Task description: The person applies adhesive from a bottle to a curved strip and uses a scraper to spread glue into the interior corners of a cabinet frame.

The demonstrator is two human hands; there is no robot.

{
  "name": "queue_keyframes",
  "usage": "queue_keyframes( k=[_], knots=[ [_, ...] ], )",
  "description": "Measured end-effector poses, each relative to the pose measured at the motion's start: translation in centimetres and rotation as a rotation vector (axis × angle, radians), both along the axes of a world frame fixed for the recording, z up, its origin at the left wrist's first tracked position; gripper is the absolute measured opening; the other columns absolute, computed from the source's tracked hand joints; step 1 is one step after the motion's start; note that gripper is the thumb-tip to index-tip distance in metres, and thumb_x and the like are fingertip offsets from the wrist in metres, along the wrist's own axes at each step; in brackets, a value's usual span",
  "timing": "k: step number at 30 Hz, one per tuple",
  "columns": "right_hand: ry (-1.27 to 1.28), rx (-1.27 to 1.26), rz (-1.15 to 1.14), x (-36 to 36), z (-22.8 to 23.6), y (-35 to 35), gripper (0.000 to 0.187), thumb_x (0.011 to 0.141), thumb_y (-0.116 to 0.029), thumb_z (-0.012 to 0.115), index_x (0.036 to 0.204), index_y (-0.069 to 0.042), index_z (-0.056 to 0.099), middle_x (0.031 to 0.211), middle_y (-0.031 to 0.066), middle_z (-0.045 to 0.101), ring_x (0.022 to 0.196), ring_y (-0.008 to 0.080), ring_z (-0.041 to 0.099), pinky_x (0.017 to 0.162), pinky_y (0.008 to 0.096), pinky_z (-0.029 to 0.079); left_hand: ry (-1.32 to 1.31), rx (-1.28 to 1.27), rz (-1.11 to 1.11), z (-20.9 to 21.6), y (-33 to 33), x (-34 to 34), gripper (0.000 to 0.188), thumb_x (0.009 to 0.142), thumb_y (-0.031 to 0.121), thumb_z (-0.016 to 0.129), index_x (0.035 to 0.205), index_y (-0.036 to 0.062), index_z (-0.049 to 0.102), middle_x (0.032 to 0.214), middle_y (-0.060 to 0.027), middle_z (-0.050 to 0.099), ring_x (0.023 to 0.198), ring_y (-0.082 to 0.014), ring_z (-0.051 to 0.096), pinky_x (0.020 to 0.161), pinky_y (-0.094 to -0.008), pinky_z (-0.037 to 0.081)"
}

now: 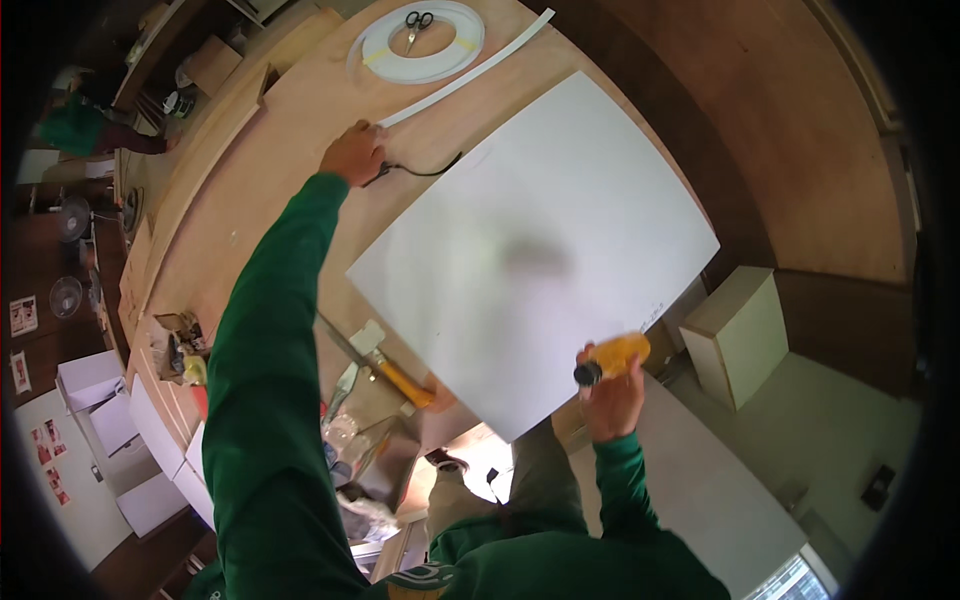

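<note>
My left hand (353, 153) reaches far across the wooden table, fingers curled at the near end of a long white strip (470, 72). Beside its fingertips lies a thin black cord (432, 171); what the fingers close on is hidden. Lower right, my right hand (611, 402) grips a yellow bottle-like thing (620, 351) with a black round end, held over the lower right edge of a large white board (600, 180). The board lies flat on the table in front of me.
Scissors (414, 30) rest on a coil of white strip (377, 58) at the far side. A yellow-handled hammer-like tool (405, 386), a brush-like tool (345, 385) and clutter lie at the near left. A white-sided box (742, 335) stands at right; a person (75, 128) is at far left.
</note>
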State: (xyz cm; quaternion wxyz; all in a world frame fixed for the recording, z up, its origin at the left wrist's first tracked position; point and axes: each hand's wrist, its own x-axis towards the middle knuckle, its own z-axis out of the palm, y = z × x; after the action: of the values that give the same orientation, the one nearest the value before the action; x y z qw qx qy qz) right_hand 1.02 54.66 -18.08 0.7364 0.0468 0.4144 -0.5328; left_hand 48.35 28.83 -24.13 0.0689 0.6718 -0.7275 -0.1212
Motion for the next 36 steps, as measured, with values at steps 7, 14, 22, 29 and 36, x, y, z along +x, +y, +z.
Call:
queue_keyframes(
  k=[7,14,22,29,36],
  knots=[
    [0.101,0.054,-0.015,-5.0,-1.3,-0.9,0.06,0.093,-0.051,0.063,0.131,-0.007,0.051,0.12,0.018,0.061,0.111,0.0347,0.065,0.07,0.0335,0.063,-0.143,-0.032,0.247,-7.5,-12.1,-4.0,0.036,0.093,0.023,0.057,0.127,0.0099,0.059,0.125,-0.0187,0.061,0.116,-0.0378,0.06,0.099,-0.0479,0.048],
    [-0.004,0.018,-0.084,-6.6,-2.5,-3.0,0.053,0.096,-0.044,0.064,0.134,-0.009,0.05,0.121,0.0197,0.06,0.11,0.0352,0.065,0.085,0.0402,0.062,-0.066,0.123,0.378,-14.0,-13.7,-2.8,0.041,0.09,0.029,0.06,0.125,0.0082,0.061,0.117,-0.0209,0.066,0.11,-0.0392,0.064,0.094,-0.0473,0.051],
    [0.0,-0.051,0.143,-6.0,-1.8,-5.8,0.06,0.095,-0.051,0.061,0.139,-0.012,0.048,0.125,0.0179,0.059,0.117,0.0352,0.061,0.065,0.0304,0.061,0.433,0.305,0.299,-3.9,-8.2,1.6,0.036,0.081,0.033,0.074,0.105,0.0071,0.068,0.071,-0.0048,0.064,0.062,-0.0155,0.059,0.056,-0.0356,0.048],
    [-0.023,-0.217,0.209,-3.3,0.4,-7.4,0.059,0.097,-0.042,0.063,0.137,-0.003,0.047,0.128,0.022,0.056,0.12,0.0353,0.058,0.097,0.0414,0.056,0.279,0.379,0.315,22.4,9.7,7.7,0.047,0.091,0.031,0.072,0.13,0.008,0.058,0.099,-0.009,0.06,0.085,-0.0224,0.059,0.077,-0.0409,0.05],
    [-0.305,-0.315,0.451,0.3,2.1,-6.7,0.053,0.101,-0.037,0.056,0.138,0.0,0.045,0.133,0.0238,0.05,0.123,0.0362,0.055,0.099,0.0433,0.056,0.441,0.262,0.837,33.5,46.0,13.4,0.023,0.099,0.019,0.058,0.115,0.0038,0.056,0.084,-0.0013,0.059,0.075,-0.0085,0.057,0.068,-0.0236,0.05]
  ],
)
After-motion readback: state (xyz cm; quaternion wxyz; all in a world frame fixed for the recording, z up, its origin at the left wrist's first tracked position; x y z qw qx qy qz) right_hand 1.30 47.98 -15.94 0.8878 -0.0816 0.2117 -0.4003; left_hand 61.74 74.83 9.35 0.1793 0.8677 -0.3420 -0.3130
